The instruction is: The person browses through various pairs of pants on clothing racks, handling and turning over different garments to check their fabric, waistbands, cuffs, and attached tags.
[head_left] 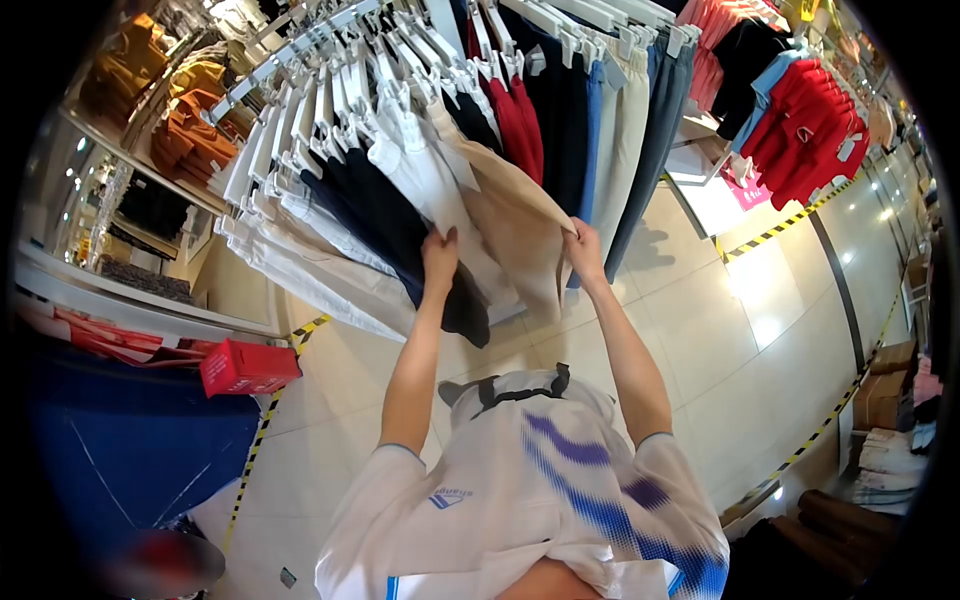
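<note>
A pair of tan trousers hangs from a white hanger on the rack, its side pulled out to the right. My right hand is closed on the right edge of the tan trousers. To the left, my left hand has its fingers closed at the lower part of white trousers, beside dark navy trousers. Exactly which fabric its fingers grip is partly hidden. Red trousers and pale beige trousers hang further right on the rail.
Red tops hang on a rack at the right. A red box stands at the left near a blue surface. Yellow-and-black tape marks the tiled floor. Orange garments hang at upper left.
</note>
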{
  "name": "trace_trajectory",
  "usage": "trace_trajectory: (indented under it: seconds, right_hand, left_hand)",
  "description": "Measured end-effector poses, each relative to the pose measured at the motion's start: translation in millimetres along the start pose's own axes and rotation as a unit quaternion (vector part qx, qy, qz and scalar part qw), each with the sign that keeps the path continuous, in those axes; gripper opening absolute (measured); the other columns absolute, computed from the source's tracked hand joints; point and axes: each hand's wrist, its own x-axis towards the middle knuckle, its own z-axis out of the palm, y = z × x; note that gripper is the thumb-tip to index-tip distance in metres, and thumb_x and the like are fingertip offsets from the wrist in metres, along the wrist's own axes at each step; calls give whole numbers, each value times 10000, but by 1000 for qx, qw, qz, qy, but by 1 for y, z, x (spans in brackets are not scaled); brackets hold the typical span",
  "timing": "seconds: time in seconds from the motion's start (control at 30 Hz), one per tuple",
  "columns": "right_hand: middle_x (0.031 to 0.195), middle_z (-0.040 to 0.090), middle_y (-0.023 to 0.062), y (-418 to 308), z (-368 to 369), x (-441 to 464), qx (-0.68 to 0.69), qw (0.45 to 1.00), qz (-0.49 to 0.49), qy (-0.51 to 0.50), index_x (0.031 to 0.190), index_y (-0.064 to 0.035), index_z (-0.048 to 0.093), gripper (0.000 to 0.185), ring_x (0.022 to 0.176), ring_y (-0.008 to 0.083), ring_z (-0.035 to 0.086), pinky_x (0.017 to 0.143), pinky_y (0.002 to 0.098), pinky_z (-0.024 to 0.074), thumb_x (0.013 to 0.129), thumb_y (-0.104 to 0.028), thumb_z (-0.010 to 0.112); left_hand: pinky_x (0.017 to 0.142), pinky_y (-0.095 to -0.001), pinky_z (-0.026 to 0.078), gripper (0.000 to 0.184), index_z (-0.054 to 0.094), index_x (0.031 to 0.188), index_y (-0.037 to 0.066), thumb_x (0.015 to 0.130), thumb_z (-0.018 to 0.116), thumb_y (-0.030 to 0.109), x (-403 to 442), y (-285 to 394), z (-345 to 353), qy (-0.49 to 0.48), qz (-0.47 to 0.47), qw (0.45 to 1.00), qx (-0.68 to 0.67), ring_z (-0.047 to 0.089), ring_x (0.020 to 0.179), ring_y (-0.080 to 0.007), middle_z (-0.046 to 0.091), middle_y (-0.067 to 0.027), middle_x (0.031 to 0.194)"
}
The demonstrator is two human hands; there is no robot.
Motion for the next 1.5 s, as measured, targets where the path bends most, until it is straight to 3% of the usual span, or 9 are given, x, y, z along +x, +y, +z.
trace_trajectory:
  seconds: [0.1,0.13,0.37,0.43,0.57,1.0,1.23,1.33,1.5]
  right_hand:
    - [559,459,17,3,-11,15,28,999,-11,22,797,-22,593,136,547,85,421,496,277,359,885,-77,506]
    - [552,451,0,-3,-14,17,36,999,-6,28,808,-27,604,143,526,78,416,478,272,348,892,-84,503]
    - [548,448,-48,-13,-21,34,58,998,24,32,891,-52,642,167,465,42,396,422,245,306,917,-135,500]
    - [548,446,-48,-10,-20,37,59,997,15,41,887,-52,641,168,463,45,396,421,245,305,917,-136,499]
    - [657,457,-60,-20,-24,34,61,995,75,11,882,-34,631,147,624,51,395,556,227,326,896,-86,494]
    - [609,524,-10,-10,-21,19,10,1000,5,-4,881,-45,645,139,570,58,461,522,250,379,867,-62,508]
    - [646,510,148,-7,12,-32,-16,988,-82,-128,939,5,615,143,599,135,478,575,303,416,838,-68,544]
    - [689,563,179,-5,36,-51,-38,983,-86,-157,932,10,619,164,618,228,559,586,362,432,829,-114,590]
    - [811,618,189,-18,63,-67,-56,958,-218,-178,972,-5,622,190,710,321,622,651,394,477,831,-132,611]
  left_hand:
    - [637,-282,452,172,565,1014,9,929,556,158,-4,-10,-29,-36,-181,938,-293,574,749,-125,629,-49,873]
    - [821,-328,504,320,486,1226,15,954,522,181,-6,-6,-41,-57,-202,942,-263,609,976,-185,615,-93,1113]
    - [845,-289,486,297,495,1185,15,978,478,226,-11,-22,-61,-28,-179,946,-270,598,982,-160,607,-81,1114]
    - [740,-244,408,274,512,1104,-10,987,450,231,-15,-5,-59,-8,-204,939,-276,497,819,-86,573,-28,920]
    - [803,-257,403,301,512,1158,-11,990,418,220,-14,7,-57,-12,-196,954,-224,512,879,-113,590,-51,984]
    - [828,-258,384,362,513,1191,-27,992,410,257,-12,5,-49,-16,-186,964,-191,488,888,-127,587,-55,992]
    - [784,-268,409,346,522,1046,-40,951,520,293,-39,29,-35,-34,-130,977,-163,491,868,-129,572,-69,940]
    - [754,-304,460,400,484,993,-31,838,701,267,-53,29,-20,-3,-26,997,74,551,806,-173,570,-98,894]
    - [731,-352,466,385,525,1063,-58,846,646,235,-59,54,4,-87,18,989,116,600,834,-267,611,-168,890]
